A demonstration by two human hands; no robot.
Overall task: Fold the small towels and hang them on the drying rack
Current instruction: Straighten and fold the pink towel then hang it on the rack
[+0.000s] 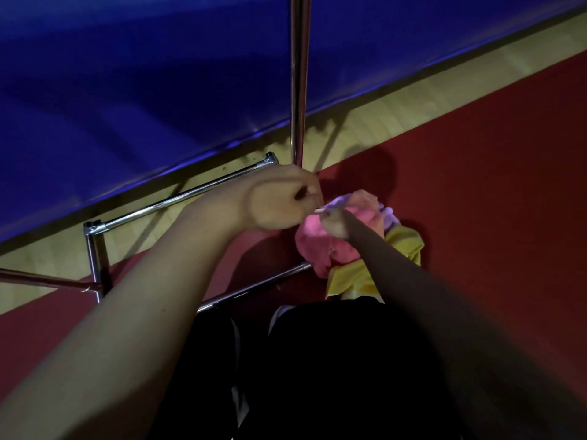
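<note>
Now both hands, left (279,198) and right (333,224), pinching the pink towel (313,246).

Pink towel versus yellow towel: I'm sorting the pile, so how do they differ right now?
The pink towel lies bunched on top of the pile; the yellow towel lies under it, spread flatter on the red floor. The right hand reaches down onto the pink towel, while no hand touches the yellow towel. Both lie crumpled and unfolded, neither on the rack.
</note>
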